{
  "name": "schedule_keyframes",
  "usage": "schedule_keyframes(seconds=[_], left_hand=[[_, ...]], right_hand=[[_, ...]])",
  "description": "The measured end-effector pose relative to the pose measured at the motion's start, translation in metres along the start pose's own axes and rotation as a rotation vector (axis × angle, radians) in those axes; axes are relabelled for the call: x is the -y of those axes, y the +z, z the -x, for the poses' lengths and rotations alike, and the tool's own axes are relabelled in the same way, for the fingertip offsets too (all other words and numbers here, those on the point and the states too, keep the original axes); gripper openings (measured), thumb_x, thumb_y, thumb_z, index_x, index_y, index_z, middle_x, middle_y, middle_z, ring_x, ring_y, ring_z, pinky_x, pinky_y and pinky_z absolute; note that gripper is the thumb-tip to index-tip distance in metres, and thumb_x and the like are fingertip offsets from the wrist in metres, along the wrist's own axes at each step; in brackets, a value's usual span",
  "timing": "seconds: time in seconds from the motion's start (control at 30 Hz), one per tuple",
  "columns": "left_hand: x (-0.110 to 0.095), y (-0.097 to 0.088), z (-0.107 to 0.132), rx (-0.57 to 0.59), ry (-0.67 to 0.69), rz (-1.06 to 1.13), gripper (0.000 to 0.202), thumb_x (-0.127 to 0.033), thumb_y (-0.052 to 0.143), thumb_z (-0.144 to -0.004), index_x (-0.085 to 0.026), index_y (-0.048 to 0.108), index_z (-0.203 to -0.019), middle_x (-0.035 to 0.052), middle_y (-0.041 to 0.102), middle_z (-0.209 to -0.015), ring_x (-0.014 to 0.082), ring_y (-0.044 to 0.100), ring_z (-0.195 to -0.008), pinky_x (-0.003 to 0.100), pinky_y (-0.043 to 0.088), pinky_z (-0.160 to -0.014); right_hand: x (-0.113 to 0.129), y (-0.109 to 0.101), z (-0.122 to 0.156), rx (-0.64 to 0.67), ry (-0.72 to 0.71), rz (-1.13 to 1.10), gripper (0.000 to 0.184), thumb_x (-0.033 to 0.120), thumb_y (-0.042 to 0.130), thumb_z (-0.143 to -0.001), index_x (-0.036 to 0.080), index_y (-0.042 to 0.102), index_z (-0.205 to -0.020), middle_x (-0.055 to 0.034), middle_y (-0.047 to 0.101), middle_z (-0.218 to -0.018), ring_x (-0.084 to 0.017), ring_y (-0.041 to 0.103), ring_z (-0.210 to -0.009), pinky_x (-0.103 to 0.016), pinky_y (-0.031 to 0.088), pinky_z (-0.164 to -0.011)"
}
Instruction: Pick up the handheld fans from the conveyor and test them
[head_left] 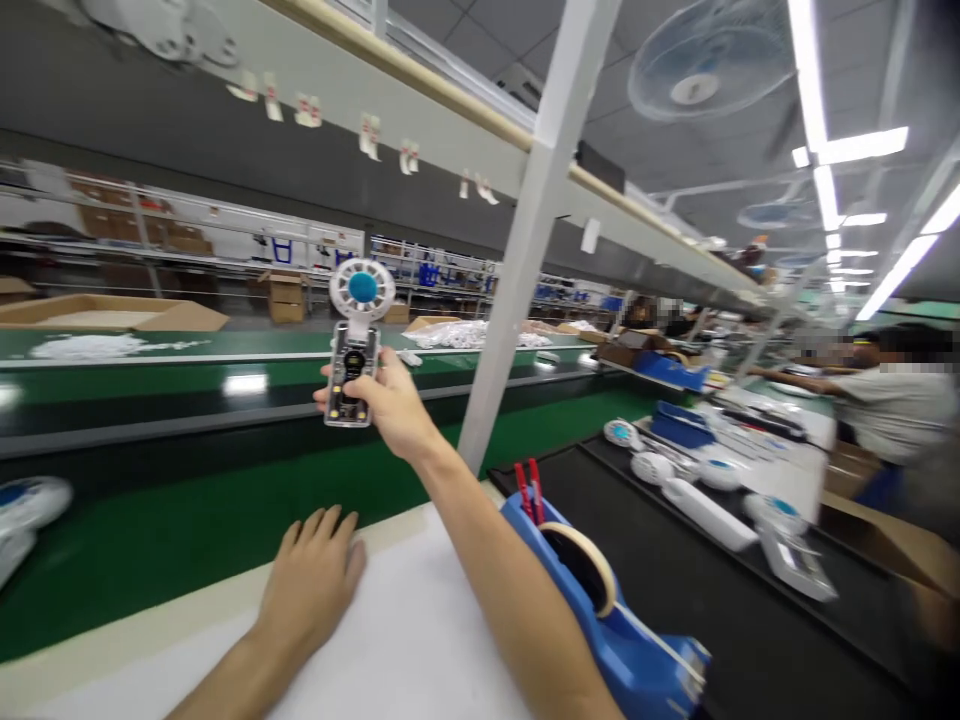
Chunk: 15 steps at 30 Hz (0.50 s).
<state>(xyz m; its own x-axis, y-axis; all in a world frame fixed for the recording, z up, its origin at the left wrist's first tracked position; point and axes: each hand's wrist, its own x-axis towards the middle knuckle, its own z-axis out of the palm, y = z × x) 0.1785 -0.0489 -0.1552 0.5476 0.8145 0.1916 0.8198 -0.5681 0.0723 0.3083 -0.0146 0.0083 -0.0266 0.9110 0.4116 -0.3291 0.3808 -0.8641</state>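
over the green belt (165, 540), we list: one fan (358, 332), gripped in right hand (391, 402); left hand (311, 575) empty, loosely spread

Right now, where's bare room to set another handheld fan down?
Free: white sheet between left hand and right forearm; black surface between blue tape dispenser and right-side handheld fans; green surface between left hand and left-edge fan. Crowded: around the blue bin, fans bunched close.
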Motion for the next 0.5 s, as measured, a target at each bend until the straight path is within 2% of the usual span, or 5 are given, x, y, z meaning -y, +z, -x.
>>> schedule_keyframes(seconds=[0.1,0.23,0.4,0.5], left_hand=[[-0.006,-0.009,0.002,-0.035,-0.056,-0.024,0.048,-0.031,0.032,-0.098,-0.014,0.066,-0.128,0.0161,0.059,-0.137,0.0356,0.052,-0.128,0.055,0.035,-0.109],[-0.005,-0.008,0.001,-0.025,-0.115,0.025,0.051,-0.034,0.036,-0.097,-0.008,0.059,-0.134,0.0186,0.046,-0.150,0.0366,0.038,-0.141,0.056,0.030,-0.115],[0.001,-0.001,0.000,-0.020,-0.026,0.153,0.054,-0.033,0.035,-0.098,-0.015,0.046,-0.148,0.0122,0.031,-0.160,0.0319,0.024,-0.150,0.053,0.024,-0.121],[0.003,0.000,0.000,0.010,-0.007,0.180,0.051,-0.032,0.034,-0.099,-0.017,0.048,-0.146,0.0121,0.039,-0.156,0.0320,0.032,-0.146,0.053,0.027,-0.120]], right_hand=[[0.009,0.010,0.007,0.097,-0.036,0.006,0.045,0.012,0.060,-0.072,0.024,0.039,-0.110,0.0051,0.066,-0.089,-0.018,0.073,-0.072,-0.036,0.063,-0.068],[0.020,0.019,0.017,0.206,0.021,0.031,0.055,0.011,0.060,-0.074,0.026,0.036,-0.121,0.0025,0.068,-0.093,-0.020,0.074,-0.085,-0.036,0.063,-0.072],[0.022,0.027,0.026,0.241,0.028,0.052,0.051,0.010,0.058,-0.075,0.025,0.037,-0.120,-0.0004,0.066,-0.103,-0.022,0.072,-0.094,-0.034,0.063,-0.070],[0.020,0.033,0.027,0.234,0.039,0.063,0.050,0.009,0.058,-0.074,0.024,0.040,-0.119,-0.0022,0.064,-0.110,-0.020,0.072,-0.092,-0.032,0.062,-0.068]])
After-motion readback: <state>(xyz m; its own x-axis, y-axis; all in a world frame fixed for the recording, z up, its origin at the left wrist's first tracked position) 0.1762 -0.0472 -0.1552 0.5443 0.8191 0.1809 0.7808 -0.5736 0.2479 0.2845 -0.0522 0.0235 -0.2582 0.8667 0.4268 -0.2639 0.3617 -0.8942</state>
